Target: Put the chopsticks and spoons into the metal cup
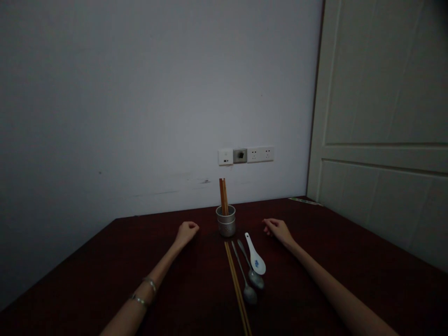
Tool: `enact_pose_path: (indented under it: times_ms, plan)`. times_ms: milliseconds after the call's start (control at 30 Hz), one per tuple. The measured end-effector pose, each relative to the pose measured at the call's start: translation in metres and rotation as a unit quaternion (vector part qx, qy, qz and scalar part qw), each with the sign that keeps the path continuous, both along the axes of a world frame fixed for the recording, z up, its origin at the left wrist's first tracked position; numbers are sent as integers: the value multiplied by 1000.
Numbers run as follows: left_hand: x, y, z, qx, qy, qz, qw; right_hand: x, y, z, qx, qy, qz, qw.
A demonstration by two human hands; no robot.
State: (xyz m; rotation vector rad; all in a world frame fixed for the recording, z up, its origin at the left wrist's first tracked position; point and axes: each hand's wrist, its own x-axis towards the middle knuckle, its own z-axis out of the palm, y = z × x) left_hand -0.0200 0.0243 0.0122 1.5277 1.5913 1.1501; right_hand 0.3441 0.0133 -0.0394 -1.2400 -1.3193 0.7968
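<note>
Left hand (187,229), lower centre: loosely curled; inside hidden, can't tell if holding. Metal cup (227,227) just right. White spoon (255,257), lower centre-right, slants down-right, below-left of nearer right hand (278,228): half-curled, nothing visibly held.

We see dull, scuffed metal in the cup (227,227) and spoons (249,295), smooth glazed ceramic in the ladle (258,264). Our chopsticks (231,266) look like plain wood; the wall (140,93) appears matt.
</note>
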Motion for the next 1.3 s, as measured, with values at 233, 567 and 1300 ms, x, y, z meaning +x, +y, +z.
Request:
enact_pose_path:
  times_ms: [233, 567, 1300]
  plan:
    - [52, -42, 7, -94, 175, -198, 960, 2, 2, -4, 3, -14, 6, 1000]
    - [96, -68, 4, -3, 306, -104, 946, 2, 1, -3, -2, -28, 8, 1000]
    - [112, -78, -4, -24, 433, -87, 897, -1, -4, 3, 1, -43, 3, 999]
